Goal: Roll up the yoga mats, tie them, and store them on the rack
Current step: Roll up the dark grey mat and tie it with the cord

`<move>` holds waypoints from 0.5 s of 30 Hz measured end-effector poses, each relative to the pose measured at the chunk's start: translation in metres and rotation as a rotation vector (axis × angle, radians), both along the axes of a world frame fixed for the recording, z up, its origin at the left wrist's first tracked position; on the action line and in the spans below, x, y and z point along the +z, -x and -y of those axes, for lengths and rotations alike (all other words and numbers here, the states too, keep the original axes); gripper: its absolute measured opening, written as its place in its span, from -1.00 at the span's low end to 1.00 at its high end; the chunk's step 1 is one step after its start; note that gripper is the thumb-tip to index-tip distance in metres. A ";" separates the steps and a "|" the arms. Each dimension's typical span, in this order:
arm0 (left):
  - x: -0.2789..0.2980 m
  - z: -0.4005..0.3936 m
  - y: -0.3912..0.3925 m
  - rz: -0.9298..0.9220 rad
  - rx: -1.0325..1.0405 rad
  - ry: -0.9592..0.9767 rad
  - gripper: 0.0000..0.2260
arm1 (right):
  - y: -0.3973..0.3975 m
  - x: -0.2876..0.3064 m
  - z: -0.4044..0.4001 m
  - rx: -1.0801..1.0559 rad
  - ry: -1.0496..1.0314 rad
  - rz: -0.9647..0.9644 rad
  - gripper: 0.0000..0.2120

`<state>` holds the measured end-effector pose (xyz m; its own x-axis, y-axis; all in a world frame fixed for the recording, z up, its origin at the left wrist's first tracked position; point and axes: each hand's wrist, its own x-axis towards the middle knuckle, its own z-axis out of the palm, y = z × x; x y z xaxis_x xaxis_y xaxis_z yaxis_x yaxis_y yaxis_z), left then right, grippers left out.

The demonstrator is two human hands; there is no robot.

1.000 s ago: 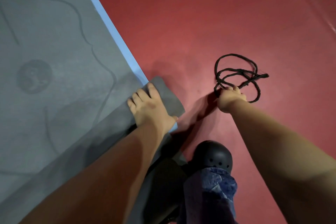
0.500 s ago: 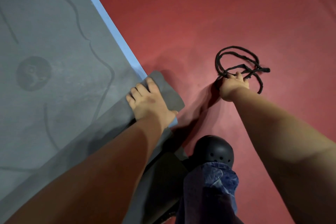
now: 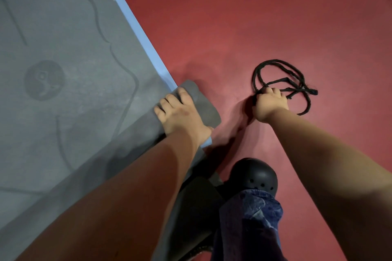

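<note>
A grey yoga mat [image 3: 63, 70] with a blue underside edge lies flat on the red floor at the left, its near end folded over into the start of a roll. My left hand [image 3: 180, 114] grips that folded corner, fingers curled over its edge. To the right, a black cord [image 3: 275, 68] lies in loose loops on the floor. My right hand [image 3: 270, 104] rests on the floor at the loops' near side, its fingers curled around part of the cord.
The red floor [image 3: 265, 17] stretches open to the right and beyond the cord. My knee in blue patterned trousers [image 3: 250, 218] and a black shoe [image 3: 253, 176] sit below the hands, beside the mat's dark rolled end.
My right hand has closed further on the cord and bunched the loops slightly. My left hand has stayed on the mat's folded corner.
</note>
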<state>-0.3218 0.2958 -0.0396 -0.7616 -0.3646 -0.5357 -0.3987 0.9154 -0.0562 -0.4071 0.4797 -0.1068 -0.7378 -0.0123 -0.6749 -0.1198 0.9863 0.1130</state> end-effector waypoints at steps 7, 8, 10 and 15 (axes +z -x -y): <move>0.008 -0.001 -0.010 -0.054 0.010 -0.015 0.07 | -0.037 0.017 0.020 -0.010 0.039 -0.087 -0.61; 0.013 -0.002 -0.015 -0.070 0.010 -0.020 0.07 | -0.041 0.025 0.020 -0.017 0.043 -0.103 -0.61; 0.024 -0.005 -0.027 -0.112 0.001 -0.020 0.06 | -0.047 0.044 0.020 -0.050 0.046 -0.144 -0.59; 0.066 -0.004 -0.058 -0.182 0.007 -0.062 0.03 | -0.056 0.109 0.016 -0.251 0.100 -0.190 -0.43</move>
<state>-0.2638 0.3002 0.0262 -0.8458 -0.3407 -0.4106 -0.4031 0.9122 0.0736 -0.3506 0.4639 0.0026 -0.8389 0.1272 -0.5292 0.1428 0.9897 0.0115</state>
